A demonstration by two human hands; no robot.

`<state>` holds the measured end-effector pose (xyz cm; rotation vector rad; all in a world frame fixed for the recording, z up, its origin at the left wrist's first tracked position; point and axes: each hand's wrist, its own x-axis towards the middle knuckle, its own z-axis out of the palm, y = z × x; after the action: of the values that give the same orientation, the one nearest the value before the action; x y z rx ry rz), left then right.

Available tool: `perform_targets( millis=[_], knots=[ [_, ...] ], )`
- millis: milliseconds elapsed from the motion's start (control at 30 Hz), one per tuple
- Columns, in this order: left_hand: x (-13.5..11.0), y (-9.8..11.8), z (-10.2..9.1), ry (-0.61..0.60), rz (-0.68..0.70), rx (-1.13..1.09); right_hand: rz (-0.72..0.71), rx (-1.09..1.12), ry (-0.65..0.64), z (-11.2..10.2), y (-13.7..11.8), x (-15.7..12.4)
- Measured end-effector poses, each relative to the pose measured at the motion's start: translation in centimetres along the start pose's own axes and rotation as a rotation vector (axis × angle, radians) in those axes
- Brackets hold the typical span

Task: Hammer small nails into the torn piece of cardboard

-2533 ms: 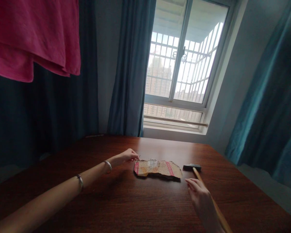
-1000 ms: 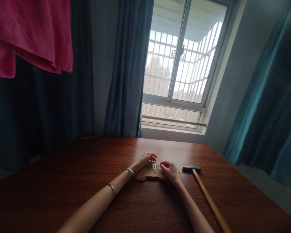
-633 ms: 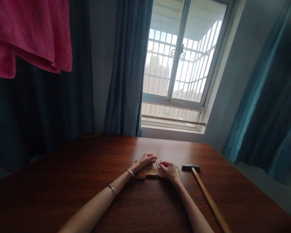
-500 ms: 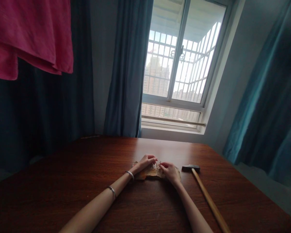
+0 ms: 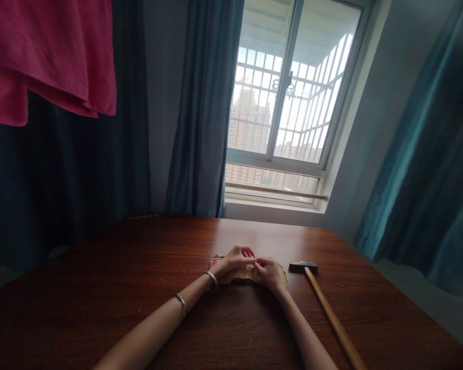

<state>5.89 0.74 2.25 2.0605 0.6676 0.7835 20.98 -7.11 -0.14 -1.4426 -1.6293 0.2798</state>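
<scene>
A flat piece of patterned cardboard with a pink stripe at its left end lies on the wooden table. Several thin nails stand in it, mostly hidden now by my fingers. My left hand and my right hand meet over the middle of the cardboard, fingertips curled together in a pinch at the nails. What exactly they pinch is too small to make out. Two bracelets circle my left forearm.
A hammer with a dark head and a long wooden handle lies on the table right of the cardboard. Blue curtains flank a barred window. A pink cloth hangs at the upper left.
My right hand left the hammer handle and came onto the cardboard. My left hand moved from the cardboard's left end to its middle. Both hands have since drawn closer together.
</scene>
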Motion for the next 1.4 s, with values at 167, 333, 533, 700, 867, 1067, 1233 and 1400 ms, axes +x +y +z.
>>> perform_targets(
  millis=[167, 333, 533, 700, 867, 1067, 1233, 1400],
  knots=[
    [-0.13, -0.28, 0.12, 0.011, 0.060, 0.061, -0.011, -0.005, -0.011, -0.16, -0.25, -0.06],
    [-0.05, -0.33, -0.09, 0.007, 0.046, 0.070, -0.017, -0.005, -0.036, -0.44, -0.66, -0.20],
    [0.03, -0.17, -0.13, 0.005, 0.052, 0.073, -0.015, 0.001, -0.027, -0.46, -0.69, -0.21],
    [0.10, -0.32, -0.17, -0.008, 0.065, 0.091, -0.025, 0.005, -0.034, -0.59, -0.62, -0.31],
    [0.11, -0.57, -0.12, 0.008, 0.100, 0.124, -0.028, 0.007, -0.038, -0.45, -0.40, -0.21],
    [0.21, -0.65, -0.03, 0.013, 0.107, 0.176, -0.022, 0.001, -0.048, -0.48, -0.51, -0.17],
    [0.47, -0.80, 0.09, 0.023, 0.108, 0.211, 0.000, -0.027, -0.046, -0.58, -0.43, -0.23],
    [0.45, -0.66, 0.09, 0.013, 0.108, 0.224, 0.038, -0.073, -0.056, -0.35, -0.78, -0.25]
  ],
)
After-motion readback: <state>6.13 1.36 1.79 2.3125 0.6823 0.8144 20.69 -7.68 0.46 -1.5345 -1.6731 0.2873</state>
